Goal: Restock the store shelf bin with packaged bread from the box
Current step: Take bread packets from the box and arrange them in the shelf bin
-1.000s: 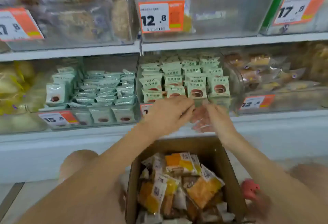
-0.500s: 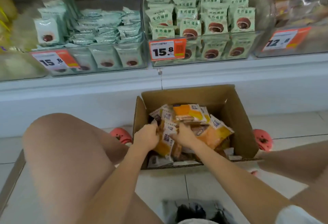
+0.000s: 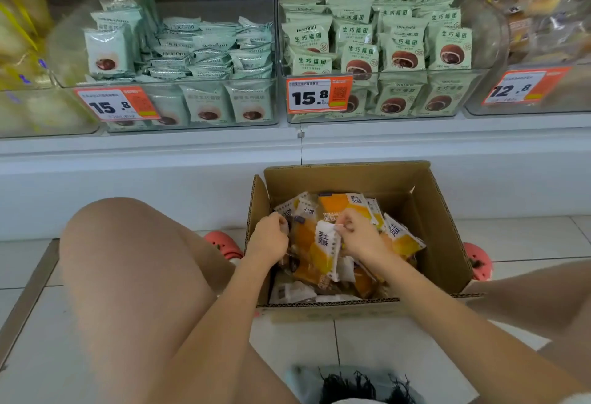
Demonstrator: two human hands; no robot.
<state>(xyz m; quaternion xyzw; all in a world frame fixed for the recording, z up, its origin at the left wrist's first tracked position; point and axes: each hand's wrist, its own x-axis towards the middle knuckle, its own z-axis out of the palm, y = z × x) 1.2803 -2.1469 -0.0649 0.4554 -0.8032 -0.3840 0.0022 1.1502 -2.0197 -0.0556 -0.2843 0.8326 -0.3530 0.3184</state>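
An open cardboard box [image 3: 428, 221] stands on the tiled floor in front of the shelf, filled with several orange and white bread packets. Both my hands are inside it. My left hand [image 3: 270, 235] is curled around the edge of a packet at the left side of the pile. My right hand [image 3: 359, 232] pinches the top corner of an orange and white bread packet [image 3: 316, 250] standing upright between the hands. Above, a clear shelf bin [image 3: 377, 116] with a 15.8 price tag holds green packets.
A second clear bin [image 3: 179, 122] of green packets sits left of the first, and a bin [image 3: 527, 106] tagged 12.8 sits right. My bare knee [image 3: 128, 259] rises left of the box. Pink shoes [image 3: 224, 245] flank the box on the floor.
My hands left the shelf bin and came down into the box, and the view tilted down. Since half a second ago they have closed on packets and raised one upright.
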